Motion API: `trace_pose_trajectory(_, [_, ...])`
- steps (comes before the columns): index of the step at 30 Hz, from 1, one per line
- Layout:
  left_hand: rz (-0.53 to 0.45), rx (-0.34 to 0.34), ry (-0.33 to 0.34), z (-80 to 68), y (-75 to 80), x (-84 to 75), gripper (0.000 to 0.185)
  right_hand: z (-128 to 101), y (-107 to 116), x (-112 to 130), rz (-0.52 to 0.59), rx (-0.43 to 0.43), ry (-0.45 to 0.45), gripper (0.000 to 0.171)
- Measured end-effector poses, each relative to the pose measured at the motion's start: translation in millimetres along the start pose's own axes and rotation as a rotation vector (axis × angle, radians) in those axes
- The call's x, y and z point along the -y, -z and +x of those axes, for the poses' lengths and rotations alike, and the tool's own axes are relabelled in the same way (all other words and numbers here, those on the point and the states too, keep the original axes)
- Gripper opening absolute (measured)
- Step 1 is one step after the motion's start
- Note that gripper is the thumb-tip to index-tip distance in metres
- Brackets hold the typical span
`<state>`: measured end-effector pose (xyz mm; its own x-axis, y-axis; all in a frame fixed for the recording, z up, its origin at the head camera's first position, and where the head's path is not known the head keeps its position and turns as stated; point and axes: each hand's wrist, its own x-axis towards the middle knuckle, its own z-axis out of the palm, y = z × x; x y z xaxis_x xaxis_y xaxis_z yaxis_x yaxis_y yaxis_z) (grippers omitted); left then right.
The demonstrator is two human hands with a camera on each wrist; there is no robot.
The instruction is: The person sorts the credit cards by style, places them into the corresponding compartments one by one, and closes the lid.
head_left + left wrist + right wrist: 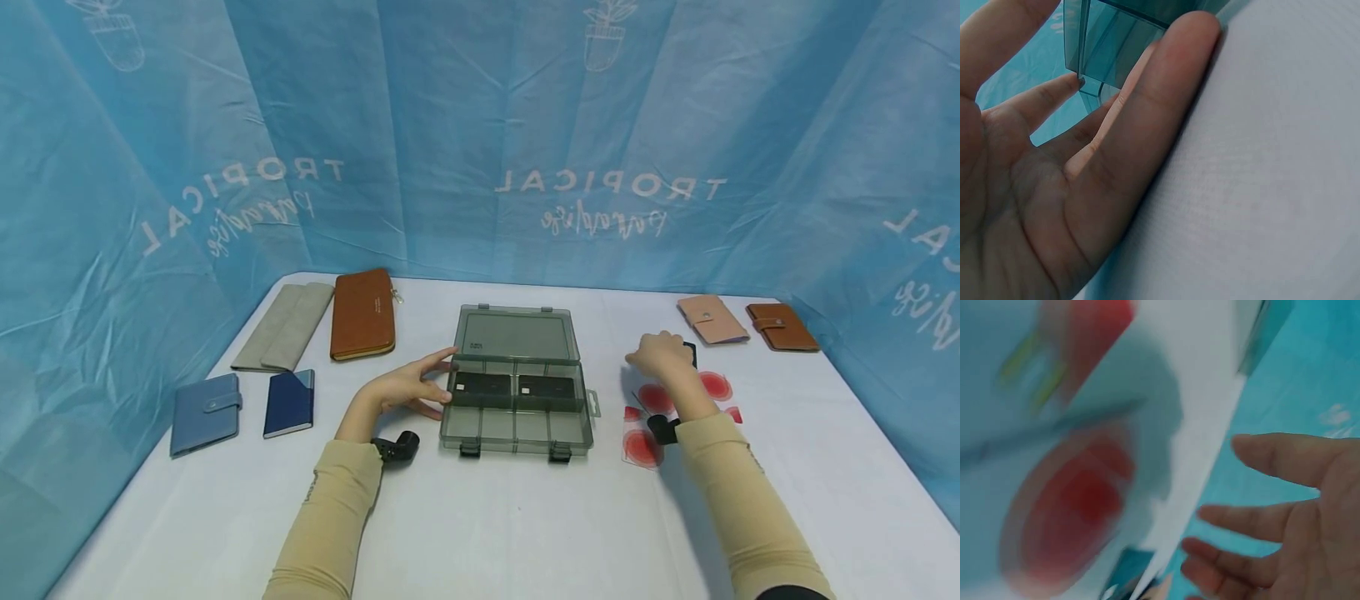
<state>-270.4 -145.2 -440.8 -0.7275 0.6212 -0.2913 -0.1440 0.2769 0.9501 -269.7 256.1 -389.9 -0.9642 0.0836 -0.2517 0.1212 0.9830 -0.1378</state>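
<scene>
A grey see-through plastic organizer box [480,427] lies with its lid [517,335] folded back. Two black blocks [483,389] [547,392], each with a small pale mark, fill its rear compartments. At the box's left side is my left hand [401,390], fingers spread and fingertips right at its edge. My right hand [663,358] hovers over a clear sheet with red round prints [642,448]; the right wrist view shows its fingers extended and holding nothing. Beside that hand, partly hidden, is a small black item [691,354]. A thin dark stick [1054,428] appears blurred over the sheet.
On the left lie a grey folded wallet [283,327], a brown zip wallet [363,315], a light blue wallet [205,415] and a dark blue notebook [288,405]. Pink [712,319] and brown [782,327] snap wallets lie back right. A blue curtain [450,125] surrounds the white table [525,525].
</scene>
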Motion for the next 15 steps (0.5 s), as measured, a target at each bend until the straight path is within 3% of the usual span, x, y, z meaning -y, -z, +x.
trace_pose_trajectory(3, [-0.007, 0.004, -0.004, -0.1, 0.5, -0.4, 0.087, 5.3, -3.0, -8.9, -0.052, 0.084, -0.113, 0.052])
trace_pose_trajectory(6, [-0.012, 0.008, -0.003, -0.8, 0.8, -0.9, 0.087, 9.6, -5.6, -11.6, -0.053, 0.115, -0.114, 0.053])
trace_pose_trajectory(13, [-0.019, 0.020, -0.019, -1.2, 1.5, -1.4, 0.087, 12.9, -3.4, -9.0, 0.090, 0.107, 0.190, 0.033])
trace_pose_trajectory(15, [-0.019, 0.017, -0.015, -1.0, 1.4, -1.7, 0.087, 13.4, -1.7, -11.0, 0.144, 0.083, 0.211, 0.029])
